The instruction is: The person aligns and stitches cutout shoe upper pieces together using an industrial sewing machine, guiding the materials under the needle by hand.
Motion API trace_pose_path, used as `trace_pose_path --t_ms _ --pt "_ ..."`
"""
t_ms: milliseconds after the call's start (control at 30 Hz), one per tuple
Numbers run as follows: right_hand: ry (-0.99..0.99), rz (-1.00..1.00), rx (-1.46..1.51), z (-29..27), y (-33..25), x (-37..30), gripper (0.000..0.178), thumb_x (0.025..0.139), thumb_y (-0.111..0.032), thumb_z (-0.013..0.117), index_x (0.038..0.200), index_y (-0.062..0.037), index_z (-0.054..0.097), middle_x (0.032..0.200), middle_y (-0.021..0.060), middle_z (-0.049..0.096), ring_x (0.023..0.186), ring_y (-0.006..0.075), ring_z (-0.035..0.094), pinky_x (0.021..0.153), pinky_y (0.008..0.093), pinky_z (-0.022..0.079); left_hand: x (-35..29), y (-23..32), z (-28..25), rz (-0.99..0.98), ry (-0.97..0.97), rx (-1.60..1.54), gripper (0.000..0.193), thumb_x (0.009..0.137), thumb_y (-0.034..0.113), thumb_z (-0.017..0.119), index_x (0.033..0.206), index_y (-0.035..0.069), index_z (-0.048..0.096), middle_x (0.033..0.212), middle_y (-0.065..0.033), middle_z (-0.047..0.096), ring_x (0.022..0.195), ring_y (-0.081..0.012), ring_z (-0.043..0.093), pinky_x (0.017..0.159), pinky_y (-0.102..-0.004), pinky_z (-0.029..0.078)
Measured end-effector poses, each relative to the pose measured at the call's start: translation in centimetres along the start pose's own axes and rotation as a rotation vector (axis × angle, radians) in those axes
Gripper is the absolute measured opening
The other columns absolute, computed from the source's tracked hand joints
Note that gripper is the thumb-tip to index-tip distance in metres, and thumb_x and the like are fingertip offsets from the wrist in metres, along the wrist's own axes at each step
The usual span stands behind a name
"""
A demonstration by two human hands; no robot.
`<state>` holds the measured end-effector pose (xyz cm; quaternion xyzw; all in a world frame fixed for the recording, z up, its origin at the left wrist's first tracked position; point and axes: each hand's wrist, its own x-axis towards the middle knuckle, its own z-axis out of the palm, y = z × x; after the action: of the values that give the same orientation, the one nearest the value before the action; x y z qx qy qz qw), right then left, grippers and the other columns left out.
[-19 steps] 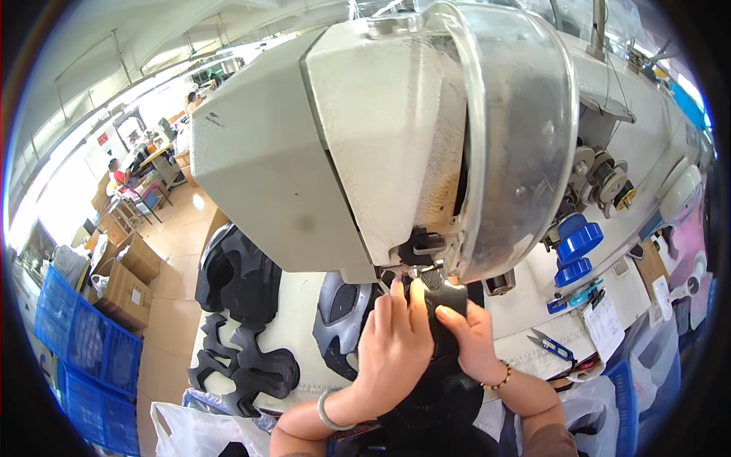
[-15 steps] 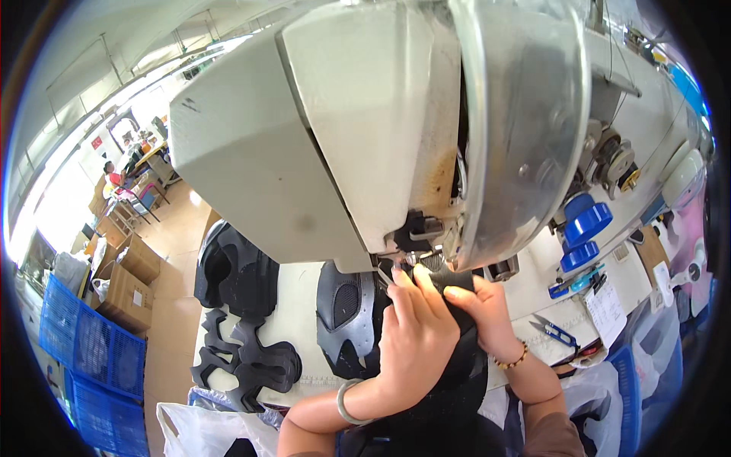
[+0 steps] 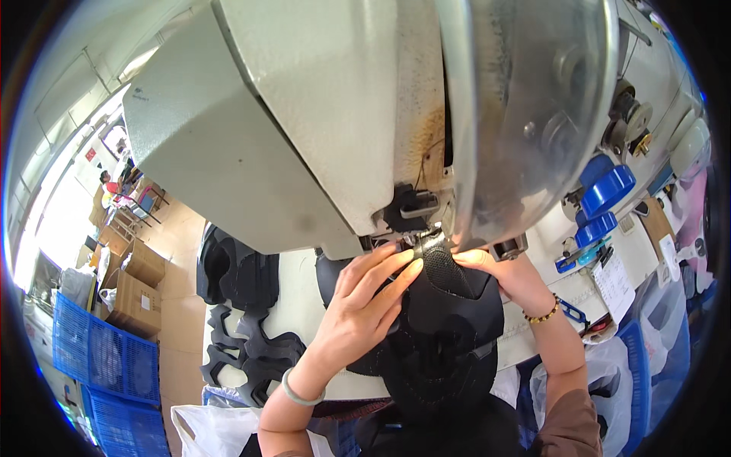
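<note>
A black shoe upper (image 3: 449, 324) with a mesh panel (image 3: 448, 274) lies under the presser foot (image 3: 432, 236) of a large sewing machine (image 3: 327, 114). From the left, my left hand (image 3: 365, 301) grips the upper, its fingertips pressed down at the mesh edge close to the foot. On the other side my right hand (image 3: 514, 278) is closed on the upper's edge, thumb on top near the mesh and its other fingers hidden beneath. The rest of the upper hangs toward me.
Stacked black shoe pieces (image 3: 240, 270) and cut-out black parts (image 3: 255, 350) lie on the white table at left. Blue crates (image 3: 106, 354) and cardboard boxes (image 3: 133, 305) stand on the floor beyond. Blue spools (image 3: 605, 194) and a paper sheet (image 3: 611, 286) sit at right.
My hands have moved apart, the left one to the left and the right one to the right. The upper now lies spread, with its mesh in plain sight. The view has shifted closer to the machine.
</note>
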<state>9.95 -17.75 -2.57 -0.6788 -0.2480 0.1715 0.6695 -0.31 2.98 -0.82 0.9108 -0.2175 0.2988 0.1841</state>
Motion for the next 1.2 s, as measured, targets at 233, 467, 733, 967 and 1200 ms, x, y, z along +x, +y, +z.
trace_pose_path --t_ms 233,467,733,967,1200 --pt "-0.214 0.179 0.18 -3.3 -0.2 -1.5 0.032 0.093 -0.03 0.051 0.071 -0.0075 0.047 0.047 0.0002 0.048 0.034 0.0076 0.05 0.03 0.0172 0.032 -1.2 -1.0 2.4 0.383 0.2 0.124 0.034 0.068 -0.003 0.064 0.103 -0.003 0.066 0.107 -0.0102 0.059 0.104 -0.0233 0.058 0.088 -0.0333 0.054" --pt "-0.336 0.197 0.2 -3.7 -0.9 -0.7 0.03 0.092 -0.021 0.054 0.069 -0.0061 0.044 0.047 0.0025 0.049 0.037 0.0119 0.055 0.03 0.0196 0.037 -1.4 -0.9 1.6 0.467 0.218 0.161 0.035 0.068 0.0 0.064 0.102 -0.005 0.065 0.105 -0.0106 0.06 0.1 -0.025 0.059 0.087 -0.0334 0.055" --pt "-0.435 0.224 0.103 -4.1 -1.7 -0.1 0.029 0.088 -0.015 0.06 0.063 -0.0033 0.049 0.046 0.0062 0.053 0.037 0.0142 0.056 0.031 0.0224 0.038 -0.6 0.7 -0.2 0.457 0.13 0.171 0.033 0.063 -0.001 0.064 0.095 -0.003 0.067 0.098 -0.0093 0.064 0.094 -0.0231 0.062 0.084 -0.0308 0.054" --pt "-0.351 0.172 0.268 -3.8 -0.3 -0.2 0.022 0.081 -0.006 0.065 0.062 0.0 0.055 0.045 0.0067 0.052 0.031 0.0141 0.05 0.028 0.0238 0.036 -0.3 0.6 0.1 0.425 0.146 0.156 0.029 0.063 -0.005 0.066 0.091 0.0 0.069 0.094 -0.007 0.065 0.091 -0.0205 0.063 0.08 -0.0285 0.056" --pt "-0.209 0.189 0.418 -3.2 1.4 0.9 0.014 0.079 -0.005 0.066 0.084 0.0037 0.056 0.054 0.0052 0.056 0.033 0.0132 0.052 0.03 0.0227 0.042 0.3 -0.3 0.2 0.379 0.15 0.169 0.026 0.068 -0.002 0.068 0.093 0.003 0.069 0.097 -0.0043 0.065 0.091 -0.0192 0.063 0.08 -0.0279 0.055"
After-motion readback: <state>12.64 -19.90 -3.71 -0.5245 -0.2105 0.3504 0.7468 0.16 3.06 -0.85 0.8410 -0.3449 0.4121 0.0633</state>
